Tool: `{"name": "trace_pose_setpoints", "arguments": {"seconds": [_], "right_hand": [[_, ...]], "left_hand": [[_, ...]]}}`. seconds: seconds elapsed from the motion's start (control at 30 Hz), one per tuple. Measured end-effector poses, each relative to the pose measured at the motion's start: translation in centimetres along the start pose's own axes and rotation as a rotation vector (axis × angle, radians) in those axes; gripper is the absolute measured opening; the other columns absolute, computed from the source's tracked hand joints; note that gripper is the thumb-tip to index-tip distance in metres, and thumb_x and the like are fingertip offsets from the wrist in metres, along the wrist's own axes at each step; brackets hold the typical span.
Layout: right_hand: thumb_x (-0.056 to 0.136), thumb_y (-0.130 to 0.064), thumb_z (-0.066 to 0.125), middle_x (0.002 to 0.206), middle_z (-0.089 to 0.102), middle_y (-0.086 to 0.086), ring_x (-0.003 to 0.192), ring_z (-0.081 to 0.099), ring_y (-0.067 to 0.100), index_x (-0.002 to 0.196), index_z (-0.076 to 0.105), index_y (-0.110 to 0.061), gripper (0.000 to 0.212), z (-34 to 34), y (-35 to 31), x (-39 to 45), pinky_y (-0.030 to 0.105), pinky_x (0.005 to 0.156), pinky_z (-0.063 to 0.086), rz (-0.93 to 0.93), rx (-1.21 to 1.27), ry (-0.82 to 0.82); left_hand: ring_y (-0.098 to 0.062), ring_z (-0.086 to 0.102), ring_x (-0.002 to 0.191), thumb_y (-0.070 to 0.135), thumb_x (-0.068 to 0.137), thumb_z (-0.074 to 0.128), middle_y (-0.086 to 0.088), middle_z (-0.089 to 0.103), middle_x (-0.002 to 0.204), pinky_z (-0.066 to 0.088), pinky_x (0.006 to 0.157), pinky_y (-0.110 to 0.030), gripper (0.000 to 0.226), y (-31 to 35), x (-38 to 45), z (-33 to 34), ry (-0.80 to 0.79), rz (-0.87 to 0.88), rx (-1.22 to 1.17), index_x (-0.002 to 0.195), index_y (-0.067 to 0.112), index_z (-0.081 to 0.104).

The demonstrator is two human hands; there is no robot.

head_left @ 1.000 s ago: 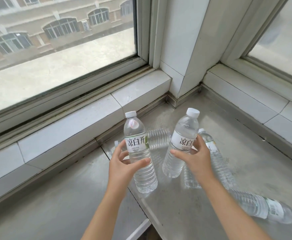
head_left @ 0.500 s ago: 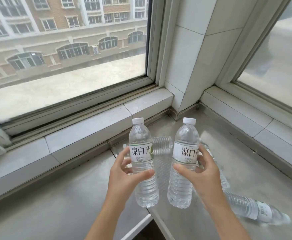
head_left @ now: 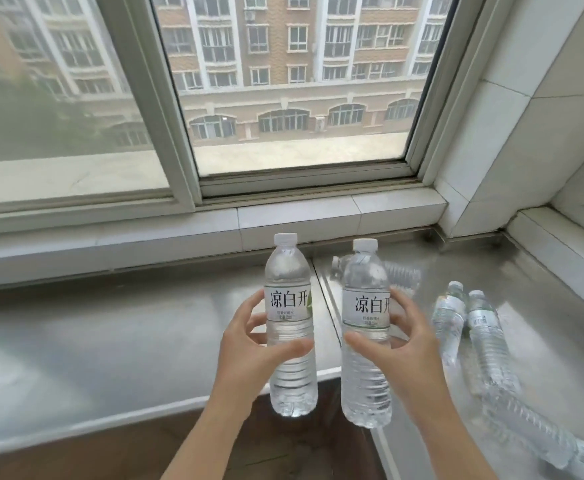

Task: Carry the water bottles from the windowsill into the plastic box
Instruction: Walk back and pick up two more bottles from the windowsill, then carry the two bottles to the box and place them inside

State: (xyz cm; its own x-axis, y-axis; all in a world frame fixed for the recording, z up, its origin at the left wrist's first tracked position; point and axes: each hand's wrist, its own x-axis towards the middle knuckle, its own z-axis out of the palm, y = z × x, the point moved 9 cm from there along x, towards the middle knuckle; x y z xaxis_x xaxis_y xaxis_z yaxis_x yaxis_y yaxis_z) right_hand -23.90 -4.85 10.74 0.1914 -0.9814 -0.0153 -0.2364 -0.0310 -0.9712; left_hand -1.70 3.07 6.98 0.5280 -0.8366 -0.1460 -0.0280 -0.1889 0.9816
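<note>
My left hand (head_left: 249, 344) grips a clear water bottle (head_left: 289, 282) with a white cap and white label, held upright in the air over the sill's front edge. My right hand (head_left: 401, 348) grips a second bottle of the same kind (head_left: 365, 289), also upright, just to the right. On the metal windowsill (head_left: 128, 334) to the right lie several more bottles: two side by side (head_left: 484, 334), one behind my right hand (head_left: 401, 271), one at the lower right (head_left: 540, 434). The plastic box is not in view.
The window (head_left: 283, 98) and its white tiled ledge (head_left: 318, 213) run along the back. A tiled wall column (head_left: 512, 133) stands at the right corner, with another ledge beyond it. Dark floor (head_left: 283, 455) shows below the sill's front edge.
Both hands have lifted their bottles off the sill and drawn them back toward me and to the left. The view has swung left and up, showing more of the window.
</note>
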Motion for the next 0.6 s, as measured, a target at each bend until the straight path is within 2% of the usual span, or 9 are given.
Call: {"name": "trace_pose_setpoints", "arguments": {"seconds": [0.07, 0.17, 0.33, 0.43, 0.6], "right_hand": [[0.059, -0.018, 0.089, 0.099, 0.063, -0.014, 0.07, 0.07, 0.004, 0.107, 0.044, -0.058, 0.077, 2.0, -0.9, -1.5, 0.019, 0.062, 0.053, -0.02, -0.018, -0.075], [0.057, -0.023, 0.09, 0.101, 0.064, -0.012, 0.071, 0.07, 0.006, 0.109, 0.042, -0.061, 0.081, 5.2, -1.8, -3.4, 0.029, 0.068, 0.057, -0.044, -0.065, -0.18], [0.057, -0.025, 0.089, 0.098, 0.064, -0.014, 0.069, 0.069, 0.003, 0.11, 0.04, -0.063, 0.081, 12.3, -3.3, -6.9, 0.026, 0.066, 0.056, -0.13, -0.131, -0.376], [0.058, -0.025, 0.089, 0.097, 0.063, -0.015, 0.069, 0.068, 0.0, 0.11, 0.039, -0.061, 0.081, 17.8, -4.1, -10.0, 0.021, 0.064, 0.053, -0.164, -0.159, -0.517], [0.057, -0.029, 0.089, 0.097, 0.062, -0.016, 0.07, 0.068, -0.001, 0.12, 0.041, -0.057, 0.084, 27.4, -5.3, -17.1, 0.032, 0.071, 0.057, -0.205, -0.194, -0.738]], "left_hand": [[-0.011, 0.066, 0.095, 0.028, 0.048, 0.097, 0.012, 0.064, 0.114, 0.056, 0.075, -0.03, 0.092, -0.6, -2.1, -2.8, 0.065, -0.015, -0.003, 0.119, 0.057, 0.045], [-0.015, 0.067, 0.097, 0.027, 0.045, 0.098, 0.009, 0.065, 0.114, 0.057, 0.085, -0.042, 0.092, -1.2, -5.1, -7.0, 0.173, -0.038, -0.024, 0.114, 0.06, 0.047], [-0.014, 0.07, 0.091, 0.03, 0.042, 0.097, 0.008, 0.068, 0.111, 0.056, 0.08, -0.034, 0.095, -3.1, -10.4, -14.4, 0.37, -0.065, -0.054, 0.121, 0.055, 0.05], [-0.013, 0.07, 0.088, 0.023, 0.047, 0.097, 0.007, 0.07, 0.106, 0.056, 0.08, -0.035, 0.088, -4.7, -14.4, -19.4, 0.498, -0.082, -0.063, 0.111, 0.06, 0.048], [-0.013, 0.07, 0.086, 0.024, 0.046, 0.096, 0.009, 0.07, 0.105, 0.058, 0.078, -0.037, 0.086, -7.4, -22.5, -28.3, 0.719, -0.115, -0.098, 0.112, 0.057, 0.053]]}}
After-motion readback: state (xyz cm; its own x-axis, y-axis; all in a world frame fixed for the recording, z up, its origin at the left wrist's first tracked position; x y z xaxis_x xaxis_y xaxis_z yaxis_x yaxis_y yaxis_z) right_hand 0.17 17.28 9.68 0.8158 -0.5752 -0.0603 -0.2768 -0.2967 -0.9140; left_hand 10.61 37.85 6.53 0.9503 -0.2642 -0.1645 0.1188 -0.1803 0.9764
